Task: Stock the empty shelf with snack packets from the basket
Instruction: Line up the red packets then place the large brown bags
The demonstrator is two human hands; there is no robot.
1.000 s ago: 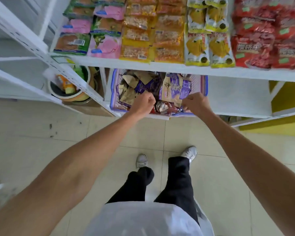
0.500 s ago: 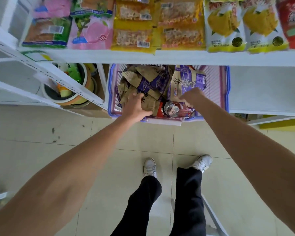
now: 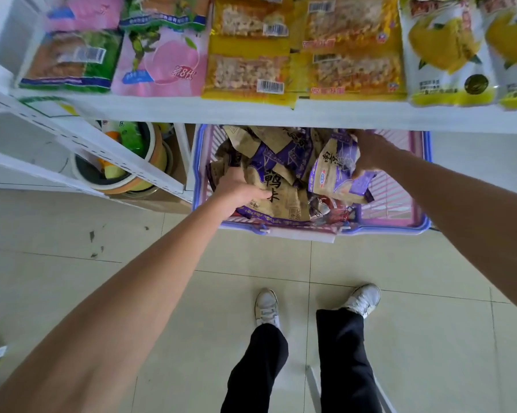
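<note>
Packet (image 3: 336, 177) aslant in right hand (image 3: 370, 153)

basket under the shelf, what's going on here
A person reaches into the basket with both hands. The left hand grips a brown packet near the front; the right hand grips a purple packet farther back. Neither packet is on a shelf yet.

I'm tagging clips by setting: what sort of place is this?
Probably a small shop: white shelves carry rows of barcoded snack packets, and a plastic basket below holds brown and purple packets.
</note>
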